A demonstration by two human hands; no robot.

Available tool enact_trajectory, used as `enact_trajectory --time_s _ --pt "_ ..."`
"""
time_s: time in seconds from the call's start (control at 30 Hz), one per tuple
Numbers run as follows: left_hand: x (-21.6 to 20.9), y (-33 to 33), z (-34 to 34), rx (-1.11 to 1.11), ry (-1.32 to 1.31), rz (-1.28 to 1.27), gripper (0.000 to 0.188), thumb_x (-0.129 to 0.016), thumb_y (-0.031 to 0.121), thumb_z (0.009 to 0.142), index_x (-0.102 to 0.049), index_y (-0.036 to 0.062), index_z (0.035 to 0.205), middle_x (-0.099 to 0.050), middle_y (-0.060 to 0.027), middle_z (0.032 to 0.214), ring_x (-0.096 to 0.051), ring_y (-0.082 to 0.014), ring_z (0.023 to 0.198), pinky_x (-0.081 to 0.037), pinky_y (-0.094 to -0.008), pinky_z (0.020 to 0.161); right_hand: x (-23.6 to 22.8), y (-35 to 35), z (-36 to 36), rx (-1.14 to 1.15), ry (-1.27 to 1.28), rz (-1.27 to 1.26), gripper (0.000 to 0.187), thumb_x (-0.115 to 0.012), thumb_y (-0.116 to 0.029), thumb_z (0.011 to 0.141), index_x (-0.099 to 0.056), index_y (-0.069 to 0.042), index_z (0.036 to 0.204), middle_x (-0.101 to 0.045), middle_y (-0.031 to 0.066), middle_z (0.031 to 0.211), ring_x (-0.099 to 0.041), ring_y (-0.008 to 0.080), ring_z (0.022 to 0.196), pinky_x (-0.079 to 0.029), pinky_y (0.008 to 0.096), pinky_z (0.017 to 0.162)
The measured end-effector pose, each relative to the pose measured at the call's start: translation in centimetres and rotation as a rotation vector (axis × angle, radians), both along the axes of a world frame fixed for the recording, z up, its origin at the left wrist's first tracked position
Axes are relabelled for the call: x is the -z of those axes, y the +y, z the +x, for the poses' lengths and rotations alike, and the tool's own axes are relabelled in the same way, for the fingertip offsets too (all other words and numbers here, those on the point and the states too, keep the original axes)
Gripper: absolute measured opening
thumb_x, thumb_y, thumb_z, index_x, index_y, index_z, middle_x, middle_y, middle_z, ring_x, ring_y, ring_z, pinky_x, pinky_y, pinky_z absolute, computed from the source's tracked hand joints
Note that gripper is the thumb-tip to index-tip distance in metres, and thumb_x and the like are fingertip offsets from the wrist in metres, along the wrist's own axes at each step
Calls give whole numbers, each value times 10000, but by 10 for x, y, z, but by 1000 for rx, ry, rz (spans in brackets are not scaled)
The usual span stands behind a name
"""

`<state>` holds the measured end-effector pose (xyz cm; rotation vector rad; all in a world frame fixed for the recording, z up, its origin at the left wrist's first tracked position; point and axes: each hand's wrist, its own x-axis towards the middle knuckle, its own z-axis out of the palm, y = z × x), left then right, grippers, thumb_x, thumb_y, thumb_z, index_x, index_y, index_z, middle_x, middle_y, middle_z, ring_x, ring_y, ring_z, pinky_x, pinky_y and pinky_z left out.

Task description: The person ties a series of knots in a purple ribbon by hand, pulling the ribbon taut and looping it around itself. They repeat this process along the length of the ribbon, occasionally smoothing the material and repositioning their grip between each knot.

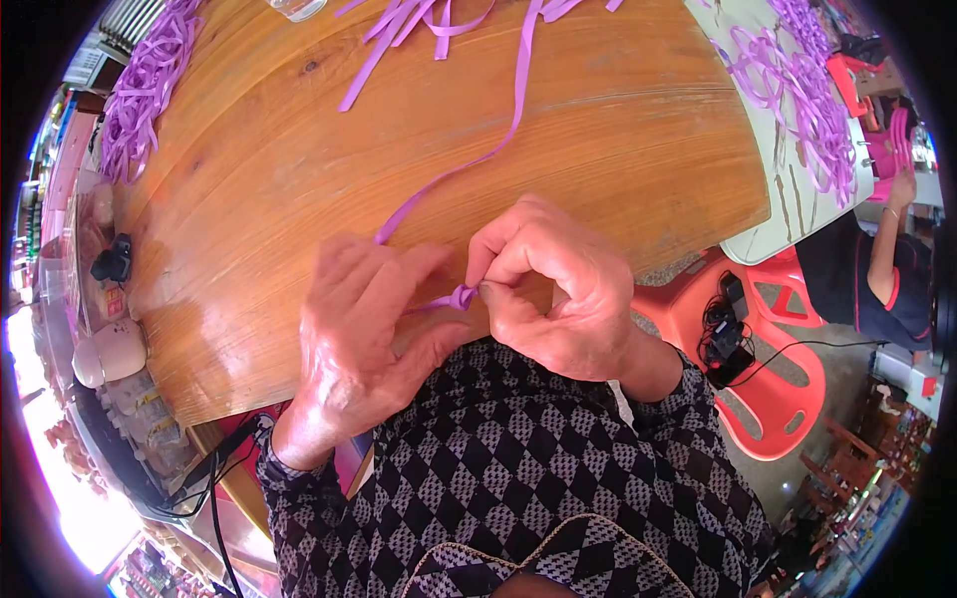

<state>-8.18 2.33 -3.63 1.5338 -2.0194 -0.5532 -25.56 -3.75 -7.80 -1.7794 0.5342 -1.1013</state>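
Note:
A narrow purple ribbon point(454, 174) runs down from the far side of the wooden table and passes beneath my left hand. Near its close end is a small loose knot point(461, 297). My right hand point(563, 284) pinches the ribbon right at that knot between thumb and fingertips. Just left of the knot, my left hand point(359, 324) has its thumb and forefinger spread apart, with the ribbon between them. Its other fingers are blurred and partly hidden. Both hands hover close to the table's near edge.
More purple ribbons point(429, 25) lie at the table's point(249, 219) far side. Ribbon heaps sit at left point(150, 95) and on a white table point(738, 239) at right. An orange chair point(688, 309) holds black devices point(728, 334). A person point(877, 269) is at far right.

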Motion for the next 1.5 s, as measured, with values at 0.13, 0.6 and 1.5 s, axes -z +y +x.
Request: enact_trajectory --time_s 0.13,0.6,1.5 --pt "-4 3 -12 -229 844 517 310 -695 45 745 -574 -30 1020 -611 -66 877 -570 -83 787 -468 -219 679 0 -1 2 30 -12 -59 176 -558 132 610 -512 -18 689 -583 93 773 -494 167 644 -386 255 565" --pt "4 3 -13 -319 788 543 106 -632 45 819 -633 -29 895 -599 9 722 -492 -24 670 -405 -171 580 3 -2 -1 81 32 -119 171 -573 104 614 -542 -4 743 -591 89 825 -490 161 661 -388 253 547" --pt "2 0 -19 -416 954 580 93 -658 53 794 -653 -21 850 -618 -4 753 -521 -48 681 -418 -180 602 -8 -5 -9 17 45 -57 110 -602 80 681 -578 11 763 -606 128 853 -508 168 682 -412 270 586"
